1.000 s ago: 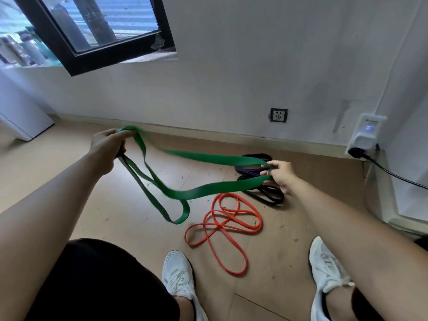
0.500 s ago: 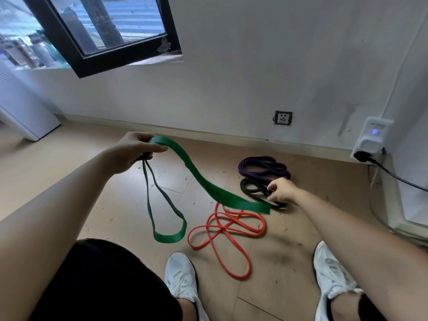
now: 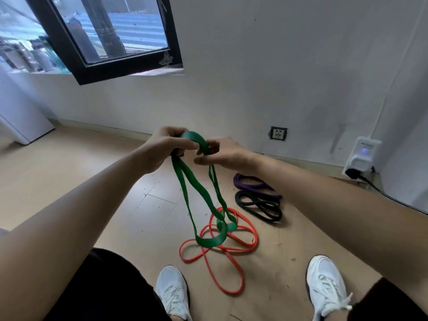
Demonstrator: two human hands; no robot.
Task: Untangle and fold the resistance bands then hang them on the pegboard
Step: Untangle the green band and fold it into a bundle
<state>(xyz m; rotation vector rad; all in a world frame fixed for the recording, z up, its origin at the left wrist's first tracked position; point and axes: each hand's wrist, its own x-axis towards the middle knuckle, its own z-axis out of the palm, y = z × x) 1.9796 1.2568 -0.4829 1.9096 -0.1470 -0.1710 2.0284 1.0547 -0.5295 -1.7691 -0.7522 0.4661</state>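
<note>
The left hand (image 3: 162,149) gripped the top bend of the green band (image 3: 196,193), and the right hand (image 3: 222,154), seemingly pinching it just beside, let the loops hang over the orange band (image 3: 231,281), probably for folding.

Green band (image 3: 201,200) hangs doubled in loops above the floor; orange band (image 3: 222,249), black band (image 3: 259,206) and purple band (image 3: 251,184) lie there.

Daylight is coming through a black-framed window (image 3: 111,31) in the white wall (image 3: 254,66) — a socket (image 3: 278,133) and a white plug-in unit (image 3: 363,156) are sitting low above the tan floor (image 3: 69,163).
</note>
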